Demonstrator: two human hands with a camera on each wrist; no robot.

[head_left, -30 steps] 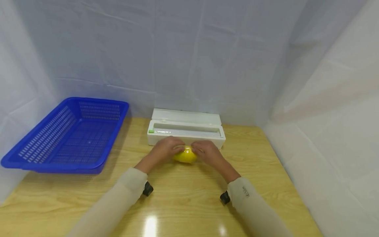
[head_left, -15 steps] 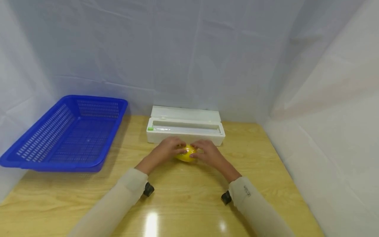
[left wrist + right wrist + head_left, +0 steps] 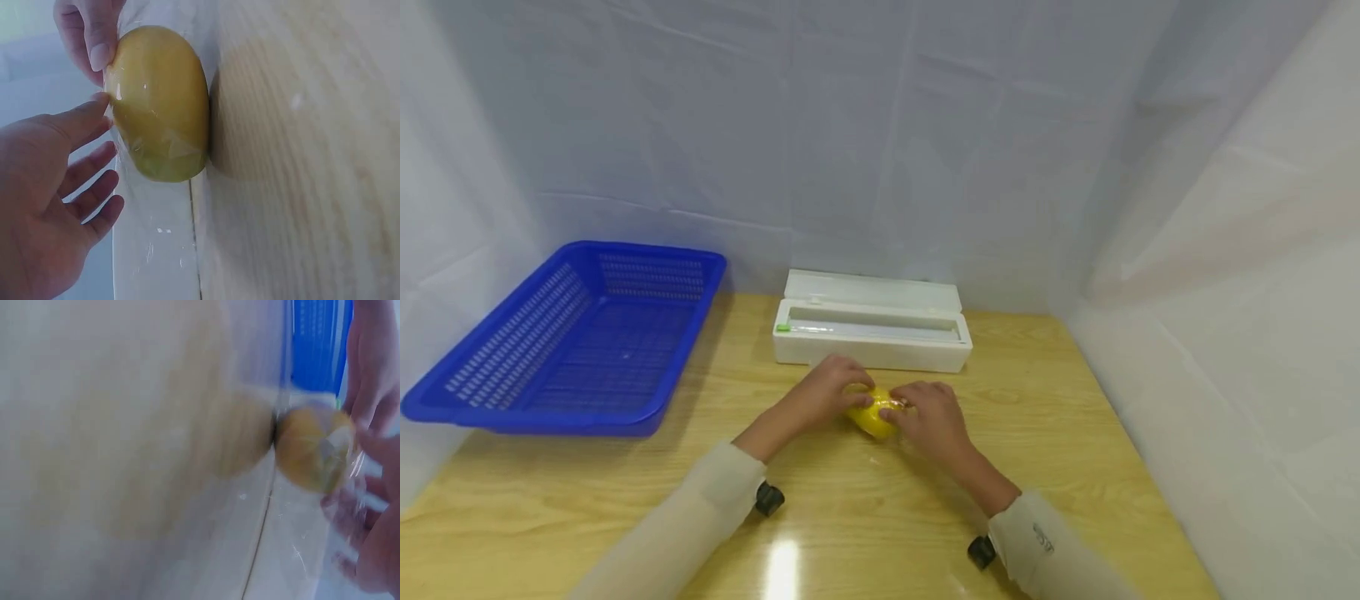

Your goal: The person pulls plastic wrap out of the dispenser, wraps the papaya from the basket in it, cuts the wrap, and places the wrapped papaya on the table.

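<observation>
A yellow lemon wrapped in clear cling film lies on the wooden table between my two hands. My left hand is on its left side. In the left wrist view the lemon shows the film's creases; my left hand has its fingers spread and straight, with only the thumb tip at the lemon. My right hand curls over the lemon's right end, and one of its fingers presses the far end. The right wrist view is blurred: lemon, film and my right hand behind it.
A white cling-film dispenser box stands open just behind the hands. A blue plastic basket sits on the table's left side. White sheeting closes in the back and the right.
Both hands and the lemon have come a little toward me, away from the dispenser. My right arm has drawn back the most.
</observation>
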